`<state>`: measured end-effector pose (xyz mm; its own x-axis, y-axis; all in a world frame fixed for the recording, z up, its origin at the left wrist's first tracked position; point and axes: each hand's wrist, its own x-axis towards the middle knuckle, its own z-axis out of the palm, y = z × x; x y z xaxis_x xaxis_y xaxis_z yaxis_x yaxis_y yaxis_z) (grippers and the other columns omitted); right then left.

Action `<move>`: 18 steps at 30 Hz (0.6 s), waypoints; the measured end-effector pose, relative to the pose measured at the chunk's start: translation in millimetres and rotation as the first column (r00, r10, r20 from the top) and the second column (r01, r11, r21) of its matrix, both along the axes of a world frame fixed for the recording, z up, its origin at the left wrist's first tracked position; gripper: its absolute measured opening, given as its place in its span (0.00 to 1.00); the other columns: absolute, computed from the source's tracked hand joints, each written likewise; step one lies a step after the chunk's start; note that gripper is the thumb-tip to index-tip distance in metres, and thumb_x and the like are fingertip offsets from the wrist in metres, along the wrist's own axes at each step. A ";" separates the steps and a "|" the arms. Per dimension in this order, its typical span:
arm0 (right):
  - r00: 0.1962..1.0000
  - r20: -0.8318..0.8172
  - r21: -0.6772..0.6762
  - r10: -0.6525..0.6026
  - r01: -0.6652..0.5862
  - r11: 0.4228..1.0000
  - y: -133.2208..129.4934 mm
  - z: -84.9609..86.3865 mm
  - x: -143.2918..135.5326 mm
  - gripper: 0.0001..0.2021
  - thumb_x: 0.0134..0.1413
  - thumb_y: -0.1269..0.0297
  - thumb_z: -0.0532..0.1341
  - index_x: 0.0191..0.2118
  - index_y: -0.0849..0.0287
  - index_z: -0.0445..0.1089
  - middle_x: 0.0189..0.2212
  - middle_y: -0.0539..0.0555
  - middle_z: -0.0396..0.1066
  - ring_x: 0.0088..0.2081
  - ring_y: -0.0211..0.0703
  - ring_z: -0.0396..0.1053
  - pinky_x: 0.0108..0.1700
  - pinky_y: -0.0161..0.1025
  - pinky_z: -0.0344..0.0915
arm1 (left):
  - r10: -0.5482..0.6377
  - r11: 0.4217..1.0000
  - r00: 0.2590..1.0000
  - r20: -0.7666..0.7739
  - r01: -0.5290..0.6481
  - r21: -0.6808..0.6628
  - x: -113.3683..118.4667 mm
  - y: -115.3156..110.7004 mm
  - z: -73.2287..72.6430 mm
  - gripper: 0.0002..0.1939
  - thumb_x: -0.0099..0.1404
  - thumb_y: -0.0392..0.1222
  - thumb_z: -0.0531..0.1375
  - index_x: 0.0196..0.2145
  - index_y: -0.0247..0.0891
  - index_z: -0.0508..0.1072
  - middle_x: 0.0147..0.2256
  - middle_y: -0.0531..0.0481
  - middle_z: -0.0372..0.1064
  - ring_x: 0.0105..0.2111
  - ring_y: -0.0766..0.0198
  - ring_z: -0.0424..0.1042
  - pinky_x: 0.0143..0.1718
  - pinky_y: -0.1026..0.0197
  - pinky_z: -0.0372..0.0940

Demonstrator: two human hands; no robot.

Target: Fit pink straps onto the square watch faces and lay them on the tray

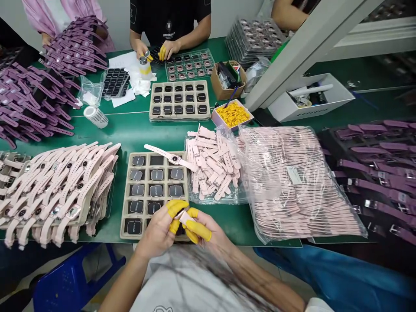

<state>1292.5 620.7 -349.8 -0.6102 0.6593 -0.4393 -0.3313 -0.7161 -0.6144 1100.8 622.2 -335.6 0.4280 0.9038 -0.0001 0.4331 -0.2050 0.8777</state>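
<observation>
Yellow finger cots cover several fingertips of both hands, which meet over the front edge of a beige tray. My left hand is closed on a dark watch case, mostly hidden by the fingers. In a pinch, my right hand holds a short pink watch strap against the side of the case; whether it is joined to it I cannot tell. Square watch cases lie in the tray's compartments. One watch with pink straps lies across the tray's far side.
Loose pink straps pile up beyond my right hand, beside a large bag of straps. Stacked pink watches stand at left. Yellow finger cots fill a box. Across the green table, a person handles small parts near another tray.
</observation>
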 end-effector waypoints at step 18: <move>0.997 0.017 -0.062 -0.076 0.076 0.995 6.4 -0.8 -4.8 0.18 0.61 0.48 0.65 0.34 0.58 0.65 0.15 0.39 0.56 0.15 0.28 0.46 0.17 0.31 0.43 | -0.108 0.993 0.974 -0.198 0.115 0.022 -4.1 8.1 9.1 0.26 0.74 0.37 0.52 0.68 0.41 0.59 0.55 0.38 0.66 0.55 0.50 0.67 0.57 0.47 0.68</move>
